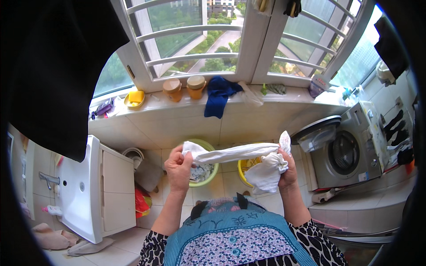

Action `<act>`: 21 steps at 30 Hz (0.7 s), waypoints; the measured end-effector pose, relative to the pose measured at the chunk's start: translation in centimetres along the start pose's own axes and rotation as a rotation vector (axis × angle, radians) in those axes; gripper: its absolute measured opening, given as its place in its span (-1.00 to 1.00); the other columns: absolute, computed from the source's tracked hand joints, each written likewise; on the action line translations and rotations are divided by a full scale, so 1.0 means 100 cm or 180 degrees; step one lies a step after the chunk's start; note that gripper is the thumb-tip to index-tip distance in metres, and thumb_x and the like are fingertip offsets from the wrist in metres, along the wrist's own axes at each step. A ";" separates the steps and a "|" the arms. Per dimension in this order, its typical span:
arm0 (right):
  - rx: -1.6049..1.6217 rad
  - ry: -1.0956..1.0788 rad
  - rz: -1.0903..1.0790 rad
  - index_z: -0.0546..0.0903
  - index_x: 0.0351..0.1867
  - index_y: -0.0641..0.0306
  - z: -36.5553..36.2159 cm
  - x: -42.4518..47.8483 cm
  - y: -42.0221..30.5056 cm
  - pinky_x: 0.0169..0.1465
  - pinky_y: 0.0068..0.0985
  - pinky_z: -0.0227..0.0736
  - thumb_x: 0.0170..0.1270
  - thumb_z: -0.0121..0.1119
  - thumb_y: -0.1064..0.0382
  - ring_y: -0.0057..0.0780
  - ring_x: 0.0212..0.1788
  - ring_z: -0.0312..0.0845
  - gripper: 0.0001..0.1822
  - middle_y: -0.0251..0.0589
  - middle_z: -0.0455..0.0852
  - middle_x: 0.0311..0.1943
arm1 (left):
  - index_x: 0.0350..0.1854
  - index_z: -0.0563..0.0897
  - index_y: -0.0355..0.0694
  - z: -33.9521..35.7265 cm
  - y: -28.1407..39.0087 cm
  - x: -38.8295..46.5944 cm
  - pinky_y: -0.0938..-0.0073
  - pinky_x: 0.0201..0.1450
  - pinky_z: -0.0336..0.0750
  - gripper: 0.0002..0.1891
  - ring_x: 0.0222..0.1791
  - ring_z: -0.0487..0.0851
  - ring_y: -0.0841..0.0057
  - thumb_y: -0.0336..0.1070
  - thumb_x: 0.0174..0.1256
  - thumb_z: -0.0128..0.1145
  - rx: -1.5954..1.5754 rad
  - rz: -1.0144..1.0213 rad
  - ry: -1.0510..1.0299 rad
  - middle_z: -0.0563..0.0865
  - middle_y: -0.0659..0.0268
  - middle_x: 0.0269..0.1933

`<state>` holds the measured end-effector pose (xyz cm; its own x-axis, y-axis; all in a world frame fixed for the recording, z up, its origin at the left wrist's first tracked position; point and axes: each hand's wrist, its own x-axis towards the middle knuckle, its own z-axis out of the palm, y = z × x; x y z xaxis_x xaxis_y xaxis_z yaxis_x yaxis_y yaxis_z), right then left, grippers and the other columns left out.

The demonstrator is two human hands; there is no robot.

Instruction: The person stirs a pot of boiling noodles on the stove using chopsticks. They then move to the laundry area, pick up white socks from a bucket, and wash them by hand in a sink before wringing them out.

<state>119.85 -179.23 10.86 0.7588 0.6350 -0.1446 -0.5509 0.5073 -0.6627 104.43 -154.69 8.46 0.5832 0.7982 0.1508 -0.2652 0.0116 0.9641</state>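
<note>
A white cloth garment (233, 153) is stretched sideways in front of me, above the floor. One end is pinched by my left hand (179, 168) between thumb and fingers. My right hand (287, 166) grips the other end, where the fabric is bunched and hangs down in a loose fold. Below the left end stands a light green basin (215, 166) with white and patterned laundry (201, 173) in it. A yellow basin (240, 171) stands under the right end, partly hidden by the hanging cloth.
A sink cabinet (117, 186) is at left, a front-load washing machine (346, 159) with its door (316, 133) swung out at right. The window ledge holds jars (172, 89), a blue cloth (218, 96) and yellow soap (135, 96). Dark fabric (56, 76) hangs close at upper left.
</note>
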 end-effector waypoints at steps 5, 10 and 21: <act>0.0369 -0.0029 0.0171 0.44 0.07 0.30 0.028 -0.001 0.010 -0.03 -0.42 0.55 0.38 -0.05 0.15 -0.40 -0.13 0.61 -0.66 -0.13 0.63 -0.11 | -0.06 0.45 -0.26 -0.027 -0.006 0.004 0.66 -0.51 0.55 -0.74 -0.41 0.65 0.54 -0.34 0.27 0.16 -0.0534 -0.1454 -0.1064 0.66 0.18 -0.11; 0.0309 -0.0135 0.0203 0.42 0.09 0.29 0.038 -0.010 0.026 -0.05 -0.44 0.54 0.37 -0.06 0.19 -0.39 -0.13 0.61 -0.66 -0.13 0.63 -0.11 | 0.31 0.31 -0.15 -0.024 0.012 -0.002 0.60 -0.24 0.54 -0.41 -0.18 0.60 0.55 -0.15 0.26 0.21 -0.0370 -0.1517 -0.2160 0.58 0.25 0.02; -0.0207 0.0215 -0.0258 0.45 -0.03 0.26 0.019 -0.024 0.029 -0.39 -0.59 0.48 0.35 0.03 0.27 -0.56 -0.47 0.53 -0.78 -0.22 0.60 -0.43 | -0.18 0.68 -0.33 -0.033 -0.019 0.015 0.32 0.38 0.06 -0.71 0.43 0.13 0.31 -0.22 0.38 -0.01 0.0363 -0.0681 -0.2106 0.15 0.09 0.44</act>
<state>115.75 -178.14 10.64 0.8229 0.5517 -0.1362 -0.4647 0.5153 -0.7201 103.31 -151.55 6.18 0.9677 0.2511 0.0218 -0.0316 0.0353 0.9989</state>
